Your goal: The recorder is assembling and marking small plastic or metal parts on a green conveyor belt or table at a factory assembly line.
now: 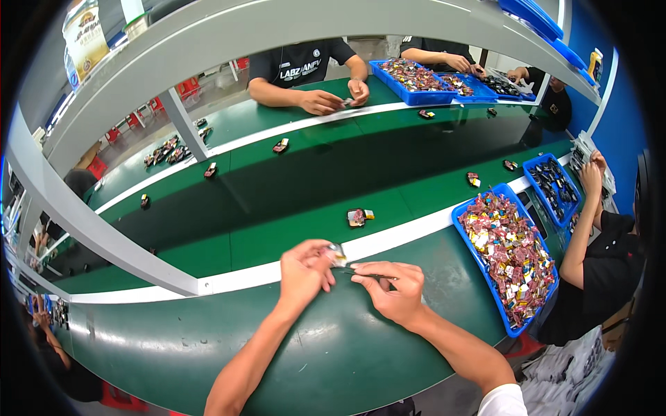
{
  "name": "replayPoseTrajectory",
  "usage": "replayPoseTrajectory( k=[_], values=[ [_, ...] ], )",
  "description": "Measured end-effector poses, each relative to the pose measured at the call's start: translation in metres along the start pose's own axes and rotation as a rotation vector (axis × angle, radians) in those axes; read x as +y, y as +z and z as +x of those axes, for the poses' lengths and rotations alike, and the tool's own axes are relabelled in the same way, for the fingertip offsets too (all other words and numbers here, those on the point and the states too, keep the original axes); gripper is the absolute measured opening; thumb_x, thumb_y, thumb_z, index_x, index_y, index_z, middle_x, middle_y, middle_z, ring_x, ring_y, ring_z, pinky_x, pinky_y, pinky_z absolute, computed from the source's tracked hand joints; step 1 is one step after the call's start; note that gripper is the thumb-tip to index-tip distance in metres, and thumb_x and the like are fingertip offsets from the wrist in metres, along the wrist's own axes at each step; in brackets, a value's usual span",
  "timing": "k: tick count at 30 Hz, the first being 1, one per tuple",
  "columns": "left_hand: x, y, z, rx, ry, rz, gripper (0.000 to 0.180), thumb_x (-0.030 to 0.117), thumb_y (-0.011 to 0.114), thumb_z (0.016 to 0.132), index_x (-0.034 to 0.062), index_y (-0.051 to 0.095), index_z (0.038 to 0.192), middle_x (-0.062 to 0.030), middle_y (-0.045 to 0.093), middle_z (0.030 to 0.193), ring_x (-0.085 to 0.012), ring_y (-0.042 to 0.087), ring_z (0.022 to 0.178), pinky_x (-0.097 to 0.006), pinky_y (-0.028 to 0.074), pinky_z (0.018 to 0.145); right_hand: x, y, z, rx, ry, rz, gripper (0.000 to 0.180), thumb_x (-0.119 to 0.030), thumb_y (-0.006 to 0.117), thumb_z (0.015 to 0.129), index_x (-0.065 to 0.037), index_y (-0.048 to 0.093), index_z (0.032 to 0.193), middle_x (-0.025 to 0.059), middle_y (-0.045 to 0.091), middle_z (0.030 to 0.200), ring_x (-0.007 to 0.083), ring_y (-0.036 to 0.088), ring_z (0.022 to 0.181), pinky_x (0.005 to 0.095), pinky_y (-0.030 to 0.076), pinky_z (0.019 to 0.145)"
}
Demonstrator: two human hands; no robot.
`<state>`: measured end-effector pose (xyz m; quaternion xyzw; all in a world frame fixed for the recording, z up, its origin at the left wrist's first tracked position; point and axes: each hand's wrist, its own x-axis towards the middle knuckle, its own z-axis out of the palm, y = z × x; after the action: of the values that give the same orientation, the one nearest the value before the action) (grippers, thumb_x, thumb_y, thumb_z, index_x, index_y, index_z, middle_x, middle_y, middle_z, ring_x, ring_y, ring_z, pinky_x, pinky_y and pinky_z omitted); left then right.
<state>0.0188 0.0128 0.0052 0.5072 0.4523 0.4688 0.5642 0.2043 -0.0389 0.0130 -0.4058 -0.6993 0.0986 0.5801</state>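
Above the near edge of the belt, my left hand [305,274] pinches a small dark part [338,254] with a pale, yellowish piece on it. Its details are blurred. My right hand [397,292] is closed around a thin dark tool that looks like tweezers [376,275]. The tool's tip points left and reaches close to the part; whether they touch, I cannot tell. Beyond my hands, a similar black part with a reddish-and-white piece [357,218] lies on the green belt [291,232].
To my right, a blue tray [517,331] holds many small reddish, white and yellow pieces. Behind it another blue tray [531,182] contains black parts, beside a co-worker's arm [579,236]. Co-workers' hands [322,102] work across the belt. A grey shelf frame [90,215] curves around the left.
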Motion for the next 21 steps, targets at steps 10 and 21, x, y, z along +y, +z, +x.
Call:
replayPoseTrajectory(
  k=[10, 21],
  values=[
    [0.011, -0.101, 0.078, 0.754, 0.338, 1.281, 0.029, 0.02, 0.067, 0.094, -0.007, 0.067, 0.105, -0.0257, 0.066, 0.103, -0.0458, 0.069, 0.077, -0.051, 0.056, 0.069, 0.013, -0.004, -0.005, 0.014, 0.058, 0.009, 0.017, 0.0, 0.085, 0.075, -0.006, 0.077, 0.089, 0.0047, 0.078, 0.087, 0.0067, 0.042, 0.04, 0.0232, 0.036, 0.044],
    [0.024, 0.019, 0.109, -0.158, 0.116, 0.698, 0.026, 0.022, 0.081, 0.082, -0.0014, 0.076, 0.092, -0.0084, 0.074, 0.08, -0.0177, 0.069, 0.056, -0.031, 0.054, 0.058, 0.012, -0.002, -0.009, -0.018, -0.011, 0.018, 0.017, -0.002, 0.085, 0.075, -0.007, 0.076, 0.088, 0.0034, 0.075, 0.074, 0.008, 0.044, 0.039, 0.0243, 0.037, 0.043]
  ],
)
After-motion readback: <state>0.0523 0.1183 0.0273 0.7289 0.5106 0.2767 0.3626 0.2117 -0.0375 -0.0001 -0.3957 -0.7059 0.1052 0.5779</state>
